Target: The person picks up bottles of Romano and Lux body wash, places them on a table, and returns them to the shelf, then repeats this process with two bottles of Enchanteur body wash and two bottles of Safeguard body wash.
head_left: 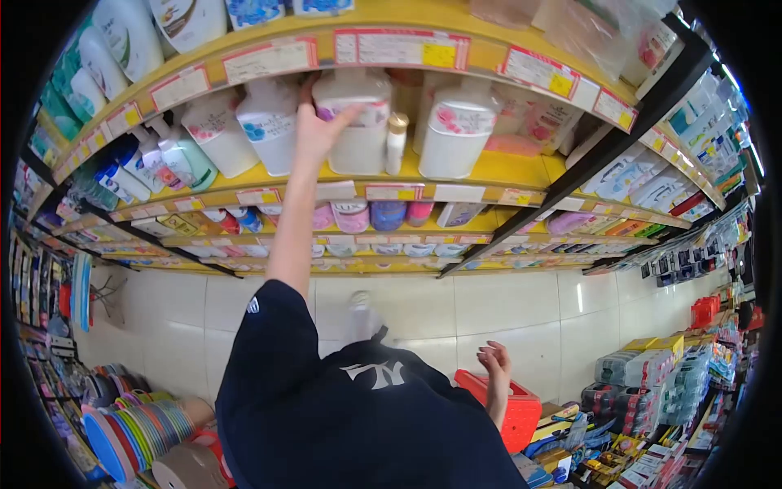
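My left hand (322,126) is raised to the shelf, with its thumb and fingers around the upper part of a large white bottle (356,147) with a purple label. Right of that bottle stands a slim white bottle with a gold cap (396,145), and further right a white bottle with a pink floral label (459,130). A white bottle with a blue floral label (269,130) stands to the left. Low at my side, my right hand (495,359) hangs with its fingers slightly curled and apart, nothing in it, near a red plastic basket (521,411).
Yellow shelf edges (391,191) with price tags run across the front, and a black upright (570,175) stands at the right. Stacked colourful round items (134,432) are at the lower left. Wrapped bottle packs (643,367) lie at the lower right. Pale floor tiles (423,306) lie below.
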A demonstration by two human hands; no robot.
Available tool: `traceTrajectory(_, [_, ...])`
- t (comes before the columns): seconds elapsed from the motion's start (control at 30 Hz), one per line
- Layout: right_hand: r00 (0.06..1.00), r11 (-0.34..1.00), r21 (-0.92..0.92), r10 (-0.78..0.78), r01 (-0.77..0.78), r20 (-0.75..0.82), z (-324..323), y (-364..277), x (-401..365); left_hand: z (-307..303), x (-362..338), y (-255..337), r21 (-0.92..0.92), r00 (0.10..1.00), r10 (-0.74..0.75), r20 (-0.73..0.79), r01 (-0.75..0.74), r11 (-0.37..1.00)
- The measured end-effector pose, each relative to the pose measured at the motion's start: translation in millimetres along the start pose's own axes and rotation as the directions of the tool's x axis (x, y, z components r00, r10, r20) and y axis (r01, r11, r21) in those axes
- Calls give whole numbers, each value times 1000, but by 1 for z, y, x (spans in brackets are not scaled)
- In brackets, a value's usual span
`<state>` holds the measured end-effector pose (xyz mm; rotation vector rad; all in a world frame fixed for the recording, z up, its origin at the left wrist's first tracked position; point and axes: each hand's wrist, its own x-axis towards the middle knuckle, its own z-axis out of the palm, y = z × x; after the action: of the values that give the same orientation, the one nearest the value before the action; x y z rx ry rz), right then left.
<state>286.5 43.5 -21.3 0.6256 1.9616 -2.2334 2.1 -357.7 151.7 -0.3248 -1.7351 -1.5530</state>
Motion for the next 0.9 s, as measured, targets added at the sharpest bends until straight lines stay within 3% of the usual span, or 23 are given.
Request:
traceTrajectory(0.03, [999,999,-2,-50,50,3,5,-6,6,-1,3,3,16,999,36,23,-36,999])
traceTrajectory(0.1, [990,990,-4,-140,140,25,27,-26,19,-12,6,18,-81,964,-163,208,183,980])
traceTrajectory(0.13, [982,983,-2,-181,181,44,45,-42,28,-20,7,21,-107,916,-257,307,302,947])
traceTrajectory(0.17, [971,972,-28,-230,233,66,66,-57,38,-29,9,13,-28,801,-390,454,451,892])
traceTrajectory(0.27, [893,906,-54,-403,421,198,141,-104,67,-32,-10,23,-67,937,-127,325,157,985])
traceTrajectory(0.33, [803,832,-19,-528,554,276,205,-144,70,-38,-15,39,-177,903,-82,422,171,969])
traceTrajectory(0.4, [636,655,-63,-701,753,321,258,-168,71,-44,-22,40,-123,873,-38,486,111,986])
traceTrajectory(0.47, [585,480,-340,-721,808,372,287,-180,72,-51,-28,39,-153,846,-4,534,101,983])
traceTrajectory(0.5, [563,373,-460,-723,806,400,298,-181,72,-56,-29,34,-116,831,71,552,-8,993])
traceTrajectory(0.6, [518,472,-213,-761,855,390,316,-165,87,-64,-32,22,-220,691,506,517,-464,858])
traceTrajectory(0.63, [498,436,-244,-789,866,360,319,-160,86,-65,-34,20,-281,682,570,458,-497,821])
traceTrajectory(0.73, [434,356,-266,-828,896,355,325,-163,71,-89,-31,39,-304,670,583,460,-498,812])
traceTrajectory(0.77, [268,169,-260,-869,951,416,324,-166,71,-101,-27,52,-261,677,539,502,-476,840])
traceTrajectory(0.83, [261,232,-121,-826,965,500,339,-184,40,-124,-22,70,-341,754,485,443,-359,869])
traceTrajectory(0.9, [284,405,69,-743,912,606,354,-186,26,-148,-28,74,-406,827,396,400,-227,885])
